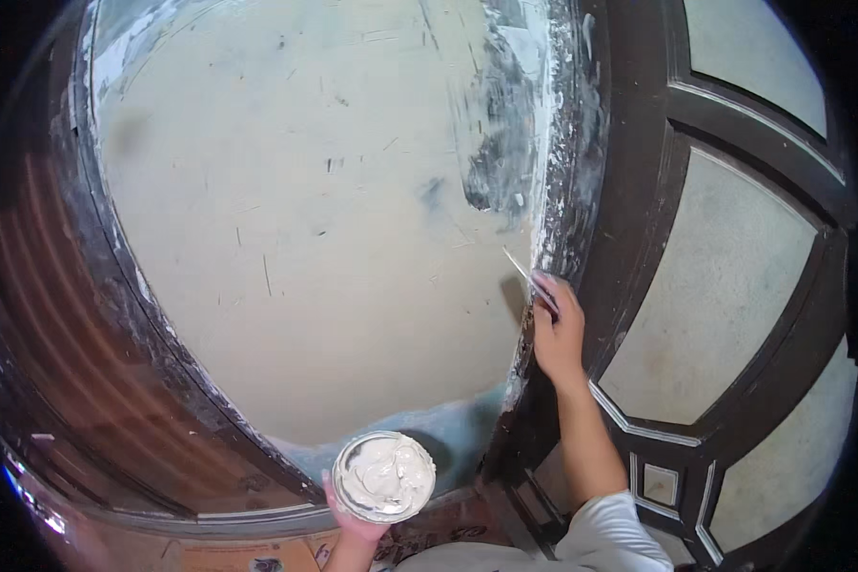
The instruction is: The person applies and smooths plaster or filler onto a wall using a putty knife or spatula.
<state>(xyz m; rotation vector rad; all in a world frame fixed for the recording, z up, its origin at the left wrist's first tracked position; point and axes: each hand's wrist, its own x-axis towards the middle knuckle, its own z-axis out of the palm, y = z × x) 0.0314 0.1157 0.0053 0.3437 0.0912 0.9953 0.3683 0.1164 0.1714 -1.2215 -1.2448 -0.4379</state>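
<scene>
My right hand [557, 329] is closed around a putty knife [519, 262], whose thin blade edge points up and left beside the dark door frame. The blade is close to a large panel [305, 238] coated in pale beige filler; whether it touches cannot be told. Low in front of the panel, my left hand [353, 515] holds a round tub [341, 489] from its left side and below. Thick off-white putty [387, 472] with a stirred surface fills much of the tub.
Dark frame strips [572, 143] smeared with white edge the panel. A dark door with pale inset panels [725, 286] stands at right, and a brown glossy panel [95, 334] at left. Bluish surface [458, 429] shows along the bottom. Printed cardboard [248, 555] lies on the floor.
</scene>
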